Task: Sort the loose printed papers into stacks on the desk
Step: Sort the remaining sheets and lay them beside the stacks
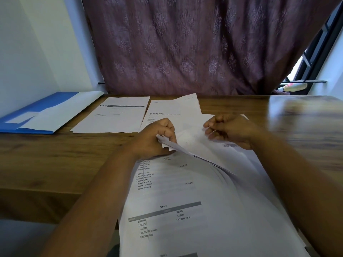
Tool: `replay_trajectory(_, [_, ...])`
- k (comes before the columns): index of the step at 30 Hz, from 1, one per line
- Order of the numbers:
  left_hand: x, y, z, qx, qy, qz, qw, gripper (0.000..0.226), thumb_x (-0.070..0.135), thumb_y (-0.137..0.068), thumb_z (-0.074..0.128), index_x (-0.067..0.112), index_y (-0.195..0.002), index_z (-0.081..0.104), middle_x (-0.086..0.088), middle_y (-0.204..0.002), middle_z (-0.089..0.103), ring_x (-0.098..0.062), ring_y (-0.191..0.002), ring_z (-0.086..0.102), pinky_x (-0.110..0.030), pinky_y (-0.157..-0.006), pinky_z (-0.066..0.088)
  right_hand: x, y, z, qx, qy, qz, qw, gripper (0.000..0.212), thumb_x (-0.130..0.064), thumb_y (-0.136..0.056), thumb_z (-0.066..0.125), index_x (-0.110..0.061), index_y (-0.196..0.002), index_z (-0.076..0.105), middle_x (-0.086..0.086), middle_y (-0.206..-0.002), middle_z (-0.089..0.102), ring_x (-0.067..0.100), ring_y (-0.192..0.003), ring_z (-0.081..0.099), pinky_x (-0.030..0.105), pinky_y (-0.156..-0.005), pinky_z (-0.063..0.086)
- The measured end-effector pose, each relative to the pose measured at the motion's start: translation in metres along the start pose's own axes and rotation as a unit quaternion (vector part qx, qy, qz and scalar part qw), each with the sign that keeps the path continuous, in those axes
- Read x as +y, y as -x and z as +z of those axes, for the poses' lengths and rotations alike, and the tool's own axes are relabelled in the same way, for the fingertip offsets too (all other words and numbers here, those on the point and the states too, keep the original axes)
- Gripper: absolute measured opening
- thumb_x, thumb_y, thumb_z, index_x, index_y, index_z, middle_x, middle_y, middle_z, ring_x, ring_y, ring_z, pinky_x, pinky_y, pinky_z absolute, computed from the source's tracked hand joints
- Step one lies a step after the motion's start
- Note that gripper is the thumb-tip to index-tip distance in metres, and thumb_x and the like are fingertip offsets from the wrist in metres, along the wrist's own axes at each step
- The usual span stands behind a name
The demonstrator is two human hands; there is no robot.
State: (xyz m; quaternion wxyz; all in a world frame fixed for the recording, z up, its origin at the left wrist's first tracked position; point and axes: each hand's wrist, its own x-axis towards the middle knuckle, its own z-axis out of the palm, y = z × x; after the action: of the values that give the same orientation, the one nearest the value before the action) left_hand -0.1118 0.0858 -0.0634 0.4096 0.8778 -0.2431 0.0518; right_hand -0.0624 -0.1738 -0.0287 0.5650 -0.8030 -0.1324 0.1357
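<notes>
A thick bundle of printed papers (185,210) lies in front of me, its top page showing number tables, its near end hanging over the desk's front edge. My left hand (157,140) grips the bundle's far left corner, where several sheet corners are crumpled and lifted. My right hand (230,130) pinches the far edge of a raised sheet (194,141) with fingers curled. Two stacks lie further back on the wooden desk (55,160): one with a dark header bar (115,115) and one of text pages (172,112), slightly fanned.
A blue and white folder (46,114) lies at the desk's back left by the white wall. A purple patterned curtain (185,43) hangs behind the desk. A window with dark bars (315,52) shows at the right. The desk's right part is blurred.
</notes>
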Motion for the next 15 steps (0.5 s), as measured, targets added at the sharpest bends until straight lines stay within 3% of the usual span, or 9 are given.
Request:
replay_trajectory(3, [0.0,0.0,-0.001,-0.004,-0.003,0.009,1.0,0.023,0.013,-0.067,0.084,0.031,-0.078,0.075,0.004,-0.104,0.066,-0.024,-0.098,0.064,-0.051,-0.082,0.056,0.008,-0.001,0.006,-0.041,0.024,0.048,0.998,0.014,-0.005,-0.084,0.071,-0.002,-0.098,0.073,0.015,-0.097,0.074,0.023,-0.088,0.072,0.026,-0.075,0.06])
replay_trajectory(8, [0.003,0.002,-0.003,-0.025,-0.035,-0.017,0.999,0.013,0.002,-0.077,0.08,0.012,-0.085,0.077,-0.001,-0.086,0.074,-0.02,-0.079,0.07,-0.05,-0.076,0.058,0.002,0.002,0.012,-0.06,0.089,0.039,0.993,0.029,-0.009,-0.069,0.084,-0.006,-0.097,0.075,0.009,-0.089,0.074,0.02,-0.084,0.071,0.022,-0.068,0.057])
replay_trajectory(10, [0.006,0.003,-0.004,-0.017,-0.036,-0.023,0.999,0.013,0.003,-0.076,0.08,0.013,-0.081,0.074,0.002,-0.081,0.071,-0.015,-0.074,0.066,-0.047,-0.071,0.058,0.002,0.003,0.012,-0.073,0.139,0.042,0.987,0.029,-0.012,-0.07,0.085,-0.01,-0.096,0.075,0.003,-0.087,0.072,0.019,-0.083,0.069,0.021,-0.069,0.057])
replay_trajectory(12, [0.01,0.005,-0.003,0.006,-0.024,-0.033,0.999,0.026,0.006,-0.075,0.081,0.026,-0.086,0.067,0.008,-0.079,0.067,-0.008,-0.073,0.062,-0.04,-0.068,0.054,0.0,0.006,0.012,-0.091,0.185,0.02,0.978,0.02,-0.015,-0.073,0.083,-0.015,-0.091,0.075,-0.004,-0.081,0.07,0.017,-0.081,0.067,0.02,-0.07,0.054])
replay_trajectory(15, [0.014,0.006,-0.002,0.039,-0.005,-0.058,0.998,0.061,0.013,-0.072,0.085,0.042,-0.114,0.051,0.011,-0.094,0.065,-0.01,-0.091,0.063,-0.026,-0.079,0.057,-0.003,0.012,0.01,-0.147,0.133,-0.065,0.978,0.009,-0.007,-0.078,0.076,-0.012,-0.085,0.075,-0.002,-0.075,0.072,0.015,-0.07,0.063,0.02,-0.064,0.049])
